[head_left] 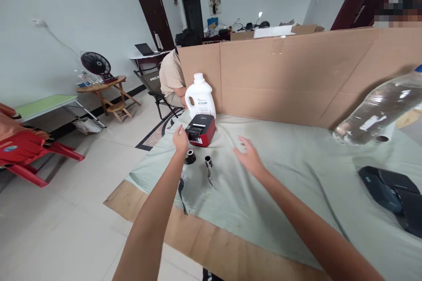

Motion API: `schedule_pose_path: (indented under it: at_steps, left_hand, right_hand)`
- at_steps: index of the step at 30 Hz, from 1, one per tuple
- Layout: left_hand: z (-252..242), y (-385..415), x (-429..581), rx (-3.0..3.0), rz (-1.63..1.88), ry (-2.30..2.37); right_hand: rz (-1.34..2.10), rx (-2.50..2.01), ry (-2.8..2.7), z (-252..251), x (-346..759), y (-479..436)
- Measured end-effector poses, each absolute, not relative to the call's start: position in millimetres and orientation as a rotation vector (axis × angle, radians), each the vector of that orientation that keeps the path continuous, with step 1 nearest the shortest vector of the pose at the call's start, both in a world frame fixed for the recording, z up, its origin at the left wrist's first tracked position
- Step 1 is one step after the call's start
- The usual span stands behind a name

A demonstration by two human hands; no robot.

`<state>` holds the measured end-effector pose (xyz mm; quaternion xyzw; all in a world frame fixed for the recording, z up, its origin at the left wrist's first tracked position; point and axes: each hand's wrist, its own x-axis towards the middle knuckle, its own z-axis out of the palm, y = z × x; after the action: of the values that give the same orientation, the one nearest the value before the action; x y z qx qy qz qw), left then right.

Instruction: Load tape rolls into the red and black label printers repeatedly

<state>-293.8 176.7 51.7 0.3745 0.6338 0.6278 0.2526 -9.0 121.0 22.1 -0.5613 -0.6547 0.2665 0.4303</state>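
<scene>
A black-and-red label printer [207, 131] stands on the pale green cloth [280, 175], with a glossy dark strip at its front. My left hand [180, 139] is at the printer's left front corner, thumb upward; its other fingers are mostly hidden, and contact is unclear. To the right of the printer, my right hand [249, 156] hovers apart from it, fingers spread and holding nothing. A black ribbon roll [190, 157] lies just in front of the printer. Beside it, a smaller dark roll [208, 161] trails a loose strip. Another dark strip [182, 195] hangs near the cloth's front edge, partly behind my left forearm.
Behind the printer stands a white jug [201, 99], against a tall cardboard panel [283, 79]. Rightward are a large clear bottle [376, 109] and a dark device [392, 197]. A seated person [171, 74] is behind the panel's left end. Bare wood [227, 246] edges the table.
</scene>
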Motion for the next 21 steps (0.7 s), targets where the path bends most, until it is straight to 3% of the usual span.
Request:
schedule_pose_path:
  at_steps: [5,7,9,12,16,21]
  left_hand:
    - [63.9,68.1,-290.8,1.582,1.877,1.702]
    - [64.5,25.6,-277.5,1.780,1.856,1.632]
    - [61.1,-3.3,-255.2,1.904,1.803,1.542]
    - [50.6,-20.3,-209.6,2.034,1.724,1.402]
    - [39.3,-15.8,-139.2,2.061,1.663,1.286]
    - [26.2,10.4,-55.5,1.954,1.052,1.143]
  right_hand:
    - [-0.257,-1.932,-1.478,18.8,257.0,24.3]
    - [-0.293,-2.279,-1.218,10.0,341.7,-2.8]
    - [-0.114,-2.485,-1.054,-0.7,392.3,-18.6]
    - [0.181,-2.479,-1.059,-9.0,408.1,-26.3]
    - [0.075,-2.457,-1.090,4.0,365.2,-26.5]
    - [0.012,-2.296,-1.223,25.6,264.1,-20.6]
